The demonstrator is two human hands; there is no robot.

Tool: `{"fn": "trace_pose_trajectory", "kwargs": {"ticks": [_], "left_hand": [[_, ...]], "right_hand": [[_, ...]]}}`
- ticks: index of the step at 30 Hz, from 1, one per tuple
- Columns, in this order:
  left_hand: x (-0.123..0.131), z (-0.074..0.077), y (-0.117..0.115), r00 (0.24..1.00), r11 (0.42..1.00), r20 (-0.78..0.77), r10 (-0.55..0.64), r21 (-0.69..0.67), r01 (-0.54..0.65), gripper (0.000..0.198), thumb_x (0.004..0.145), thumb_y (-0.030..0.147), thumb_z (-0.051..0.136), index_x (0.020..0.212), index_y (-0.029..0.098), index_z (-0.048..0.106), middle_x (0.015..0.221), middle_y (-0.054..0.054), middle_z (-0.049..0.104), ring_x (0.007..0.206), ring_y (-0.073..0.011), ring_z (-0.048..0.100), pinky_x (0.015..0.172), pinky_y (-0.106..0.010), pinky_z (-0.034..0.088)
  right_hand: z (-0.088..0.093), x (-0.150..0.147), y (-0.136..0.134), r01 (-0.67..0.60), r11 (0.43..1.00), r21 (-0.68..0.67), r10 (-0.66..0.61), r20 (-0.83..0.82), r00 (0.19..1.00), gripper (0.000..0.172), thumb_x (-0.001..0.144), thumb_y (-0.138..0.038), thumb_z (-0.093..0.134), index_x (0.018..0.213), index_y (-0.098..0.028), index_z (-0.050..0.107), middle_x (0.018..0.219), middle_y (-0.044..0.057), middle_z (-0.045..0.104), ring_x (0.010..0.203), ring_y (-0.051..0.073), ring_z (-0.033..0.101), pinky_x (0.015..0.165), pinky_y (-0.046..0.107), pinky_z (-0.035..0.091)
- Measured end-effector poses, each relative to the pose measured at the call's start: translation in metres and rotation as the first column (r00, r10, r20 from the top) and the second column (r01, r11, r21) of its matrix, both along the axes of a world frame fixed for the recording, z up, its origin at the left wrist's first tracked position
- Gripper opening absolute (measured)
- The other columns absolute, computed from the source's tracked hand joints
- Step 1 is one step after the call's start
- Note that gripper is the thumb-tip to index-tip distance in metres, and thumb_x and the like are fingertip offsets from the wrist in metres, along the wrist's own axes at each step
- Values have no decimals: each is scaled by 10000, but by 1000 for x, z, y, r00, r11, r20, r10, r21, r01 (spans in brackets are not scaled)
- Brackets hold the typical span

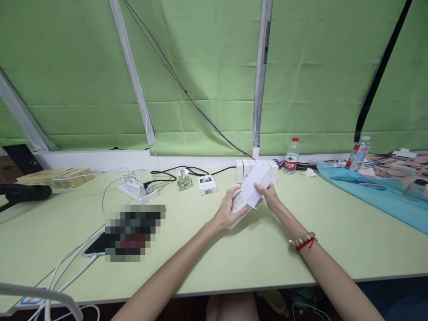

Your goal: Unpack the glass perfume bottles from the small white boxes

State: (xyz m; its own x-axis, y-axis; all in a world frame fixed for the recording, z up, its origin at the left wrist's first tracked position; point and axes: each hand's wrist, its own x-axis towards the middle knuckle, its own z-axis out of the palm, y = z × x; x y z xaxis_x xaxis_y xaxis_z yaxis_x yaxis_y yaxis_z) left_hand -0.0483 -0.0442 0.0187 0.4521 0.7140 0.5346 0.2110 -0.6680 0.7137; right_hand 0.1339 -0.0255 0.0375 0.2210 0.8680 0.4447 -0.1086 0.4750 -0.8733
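Between my hands, a little above the table, is a tilted white cardboard box (246,192) with printed text on its left side and a flap standing out at its upper right end. My left hand (228,210) is closed around the box's lower left side. With thumb and fingers, my right hand (268,196) grips the flap end at the right. Behind the box stands a row of several small white boxes (240,171), partly hidden by it. Whether anything is inside the held box cannot be seen.
A white and green packet (207,185), a glass perfume bottle (184,182) and a power strip (138,192) with cables lie left. A red-capped water bottle (291,157) stands back right, near a blue plastic sheet (371,196). A blurred-out device (96,244) lies at front left.
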Motion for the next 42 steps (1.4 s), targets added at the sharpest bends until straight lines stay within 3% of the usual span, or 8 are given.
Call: {"fn": "trace_pose_trajectory", "kwargs": {"ticks": [8,17,25,30,35,39,42], "left_hand": [[0,3,-1,997,1000,-73,27,6,-26,613,721,381,623,1259,264,355,1253,-82,437,1127,-254,461,922,-400,405],[6,6,-8,995,995,-27,95,15,-94,567,710,366,632,1216,260,399,1216,-63,476,1089,-225,493,893,-361,432],[12,4,-10,991,992,19,129,-16,-129,547,731,408,606,1208,259,385,1239,-68,454,1090,-226,495,894,-366,426],[12,5,-10,980,985,98,173,-44,-169,535,743,396,599,1203,255,365,1241,-77,448,1110,-220,490,926,-369,398],[10,9,-9,967,975,126,220,-68,-213,529,738,414,601,1190,252,378,1227,-72,470,1119,-211,473,919,-361,390],[7,12,-3,954,964,210,215,-199,-174,536,729,464,592,1178,258,383,1174,-65,507,1015,-194,524,828,-332,426],[6,11,3,914,918,356,195,-395,-42,518,751,515,530,1170,250,378,1056,-56,561,870,-177,571,715,-307,448]], "right_hand": [[-1,3,-1,-31,1000,-7,31,32,999,549,492,-498,724,946,-230,569,844,38,652,764,213,588,682,353,490],[-1,-6,-4,-28,997,-73,29,11,1000,509,492,-492,729,881,-202,576,866,60,637,820,232,575,713,366,484],[2,-9,-10,-86,994,-67,90,57,994,479,467,-511,741,809,-214,586,803,36,626,759,204,561,685,341,465],[-2,-13,-10,-198,978,-61,205,166,964,455,623,-593,607,879,-218,641,914,46,644,875,220,562,773,341,439],[-10,-15,-6,-218,975,-53,224,258,940,475,721,-594,513,975,-216,650,1043,52,622,1011,228,535,903,360,388],[-12,-15,-4,-157,987,-19,157,230,961,473,737,-582,498,1017,-225,629,1147,57,577,1083,221,502,914,354,389],[-10,-18,-4,-133,991,6,129,213,969,455,697,-523,585,1054,-240,602,1184,61,550,1077,212,500,875,342,418]]}}
